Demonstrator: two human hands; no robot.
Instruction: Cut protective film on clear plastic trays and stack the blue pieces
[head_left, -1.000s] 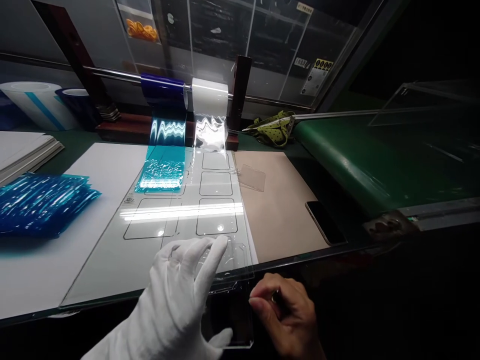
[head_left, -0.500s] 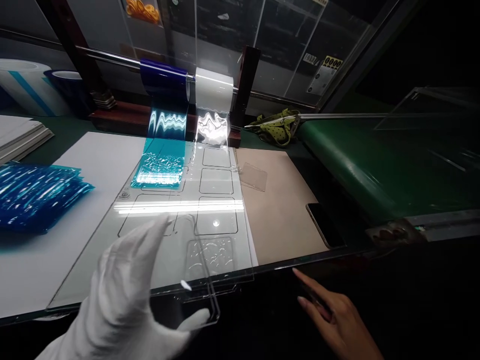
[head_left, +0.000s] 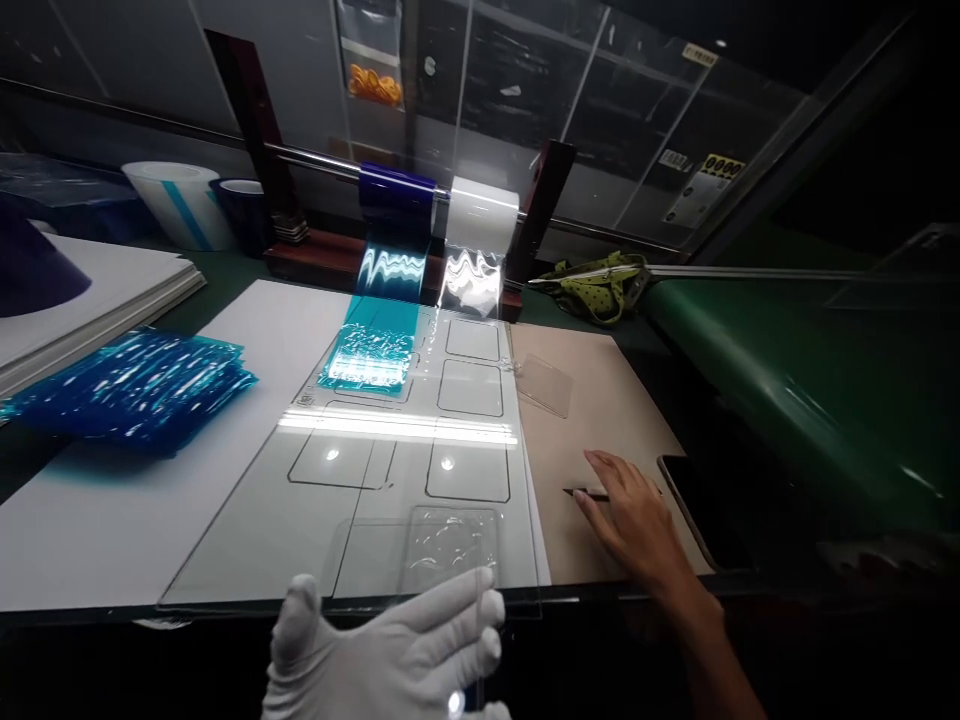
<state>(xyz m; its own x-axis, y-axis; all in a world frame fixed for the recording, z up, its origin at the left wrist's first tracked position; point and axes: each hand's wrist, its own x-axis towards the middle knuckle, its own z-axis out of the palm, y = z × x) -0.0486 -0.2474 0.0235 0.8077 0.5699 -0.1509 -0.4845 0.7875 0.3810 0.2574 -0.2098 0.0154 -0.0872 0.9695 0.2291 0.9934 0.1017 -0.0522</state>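
My left hand, in a white glove, is at the bench's front edge, thumb and fingers spread about a clear plastic panel. The panel's faint edges run up from the fingers and overlap the glass sheet. Another clear panel with bubble-like marks lies on that sheet's near part. My bare right hand is over the tan board, pinching a slender dark-tipped tool; most of the tool is hidden by the fingers. Black outlined rectangles show on the glass sheet.
Blue film and clear film hang from a rod onto the glass. A pile of blue film pieces lies left. A phone is right of my right hand; a green conveyor belt lies beyond it.
My right hand has moved up from below the bench edge to over the tan board. My left hand has turned and lowered with the clear panel. The view has shifted left.
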